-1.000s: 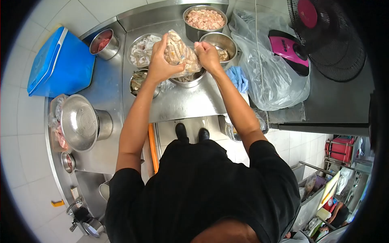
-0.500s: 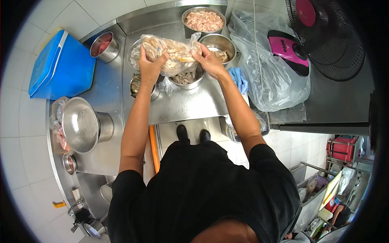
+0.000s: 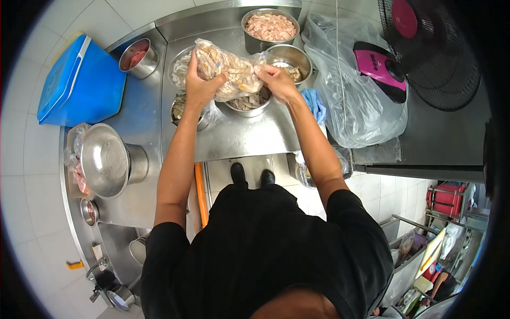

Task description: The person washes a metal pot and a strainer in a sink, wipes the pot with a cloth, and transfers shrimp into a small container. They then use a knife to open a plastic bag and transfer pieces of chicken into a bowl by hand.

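Between my hands a clear plastic bag (image 3: 226, 72) of pale, light-brown food pieces hangs above the metal bowls; its exact contents are hard to make out. My left hand (image 3: 203, 87) grips the bag's left end from below, thumb pressed along its front. At the right end, my right hand (image 3: 276, 80) pinches the bag's gathered plastic. Beneath it sits a steel bowl of greyish slices (image 3: 249, 102), partly covered by the bag. Behind my right hand stands a steel bowl (image 3: 297, 56) with some pale pieces inside. Left of the bag, another bowl (image 3: 179, 66) is partly hidden.
A pot of pink meat (image 3: 270, 27) stands at the back. Right are a blue cloth (image 3: 313, 105), a large plastic bag (image 3: 340, 117) and a pink-black fan (image 3: 380, 66). Left are a blue cooler (image 3: 82, 85), a meat pot (image 3: 139, 57) and a large steel basin (image 3: 104, 159).
The bag's left end has tilted up and the bag has shifted slightly right. My right hand has turned inward and lowered a little, fingers pinching the bag's end.
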The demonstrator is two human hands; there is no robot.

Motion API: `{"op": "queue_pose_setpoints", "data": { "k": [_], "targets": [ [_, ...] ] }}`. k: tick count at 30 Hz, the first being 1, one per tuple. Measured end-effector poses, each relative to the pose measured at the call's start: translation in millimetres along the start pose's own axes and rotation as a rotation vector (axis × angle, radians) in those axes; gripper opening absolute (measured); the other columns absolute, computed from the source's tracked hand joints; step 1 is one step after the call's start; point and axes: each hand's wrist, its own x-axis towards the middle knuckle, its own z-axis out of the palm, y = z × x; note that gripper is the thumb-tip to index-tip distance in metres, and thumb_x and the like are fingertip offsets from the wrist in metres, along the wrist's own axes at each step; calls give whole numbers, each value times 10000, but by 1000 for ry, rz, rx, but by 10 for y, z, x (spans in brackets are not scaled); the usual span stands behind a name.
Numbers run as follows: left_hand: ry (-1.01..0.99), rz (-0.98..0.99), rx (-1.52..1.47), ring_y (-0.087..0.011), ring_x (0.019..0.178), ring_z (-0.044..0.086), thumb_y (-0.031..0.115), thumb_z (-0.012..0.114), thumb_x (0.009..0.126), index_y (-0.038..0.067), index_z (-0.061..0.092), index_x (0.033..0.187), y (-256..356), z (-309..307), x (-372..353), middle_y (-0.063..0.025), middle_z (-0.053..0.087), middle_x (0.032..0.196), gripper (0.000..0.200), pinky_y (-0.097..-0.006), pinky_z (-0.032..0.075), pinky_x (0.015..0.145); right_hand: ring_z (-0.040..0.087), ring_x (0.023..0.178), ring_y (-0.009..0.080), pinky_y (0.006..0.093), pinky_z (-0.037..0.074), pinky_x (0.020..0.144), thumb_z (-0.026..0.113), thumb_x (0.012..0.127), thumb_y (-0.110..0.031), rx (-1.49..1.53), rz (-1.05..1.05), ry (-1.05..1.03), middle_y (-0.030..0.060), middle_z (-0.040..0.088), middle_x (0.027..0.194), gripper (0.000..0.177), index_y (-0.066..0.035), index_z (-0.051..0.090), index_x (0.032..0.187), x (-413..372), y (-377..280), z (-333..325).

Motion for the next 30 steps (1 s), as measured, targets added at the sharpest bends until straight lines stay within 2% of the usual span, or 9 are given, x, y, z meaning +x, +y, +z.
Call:
{"op": "queue_pose_setpoints", "data": {
  "k": [6, 8, 13, 16, 17, 19, 25, 29, 30],
  "targets": [
    [-19, -65, -164, -193, 1053, 546, 50, 741, 662, -71, 255, 1378, 0, 89, -49, -144, 503, 1198, 875, -292, 464, 889, 583, 707, 88, 233, 477, 657, 603, 904, -170, 109, -100, 242, 37, 668, 835, 220, 37, 665, 942, 77, 49, 66],
    [-6, -25, 38, -211, 1073, 531, 77, 755, 638, -58, 252, 1385, 52, 128, -85, -161, 474, 1213, 911, -307, 447, 908, 527, 635, 60, 236, 445, 588, 596, 904, -163, -160, -161, 366, 9, 643, 727, 219, 30, 673, 835, 60, 60, 119],
    [-63, 153, 364, -209, 1097, 525, 99, 770, 648, -79, 242, 1389, -33, 188, -29, -156, 498, 1238, 927, -307, 426, 932, 473, 587, 59, 268, 418, 551, 576, 897, -143, -309, -333, 391, 17, 596, 620, 218, 33, 632, 780, 190, 339, 120],
    [-144, -39, 193, -214, 1107, 526, 59, 764, 682, -65, 192, 1405, -71, 198, -22, -158, 480, 1257, 930, -303, 449, 911, 461, 583, 69, 271, 406, 549, 554, 907, -135, -464, -401, 495, 19, 579, 611, 230, 27, 617, 757, 105, 126, 277],
    [-148, -34, 192, -214, 1107, 526, 59, 764, 682, -65, 192, 1405, 8, 207, -41, -158, 480, 1257, 930, -303, 449, 911, 458, 580, 79, 275, 403, 550, 539, 914, -131, -428, -419, 581, 24, 573, 618, 237, 26, 599, 747, 114, 68, 305],
    [-96, -330, -146, -241, 1150, 498, 64, 800, 632, -73, 112, 1403, 216, 214, -83, -175, 459, 1262, 1042, -342, 431, 968, 455, 578, 88, 279, 399, 551, 525, 922, -126, -390, -437, 679, 30, 568, 624, 245, 25, 580, 738, 175, 93, 299],
    [-280, -170, -302, -248, 1175, 479, 32, 848, 570, -37, 120, 1393, 143, 117, -187, -156, 433, 1292, 1101, -349, 417, 990, 489, 602, 134, 289, 426, 599, 438, 961, -120, 492, -319, 818, 63, 558, 675, 259, -17, 510, 735, 337, 131, 264],
    [-197, -11, 62, -248, 1223, 413, 117, 882, 524, 14, 112, 1407, 145, 151, -233, -152, 368, 1329, 1175, -361, 357, 1029, 534, 632, 174, 296, 451, 628, 416, 962, -104, 652, -220, 641, 92, 572, 712, 240, 12, 529, 786, 257, 45, 348],
    [-172, 20, 99, -244, 1232, 393, 166, 892, 513, 27, 106, 1411, 143, 154, -230, -152, 351, 1334, 1202, -365, 337, 1038, 531, 655, 143, 271, 445, 618, 433, 963, -127, 424, -164, 611, 75, 589, 762, 220, 9, 559, 844, 261, 72, 384]
  ]
}}
